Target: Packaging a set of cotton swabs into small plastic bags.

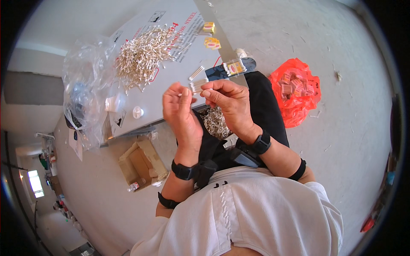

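Over the near corner of the grey-covered table [149,96], the right hand [230,100] brings thumb and forefinger together at the end of a row of cotton swabs [198,84]; whether they clamp a swab, I cannot tell. The left hand [183,104], just beside it, has its thumb raised and fingers curled, its grip equally unclear. A small bundle of swabs [196,73] lies just beyond the row. A dark patterned strip [218,72] reaches past the table's right edge, carrying a swab pack [235,67]. Grey tabletop separates the left hand from the big swab pile [145,55], and floor stretches to the right past the red bag [294,94].

The fingers hide the row's near end. The forearms partly cover more swabs [216,123] between the legs, their container hard to make out. Clear plastic [85,94] blurs what lies inside it.
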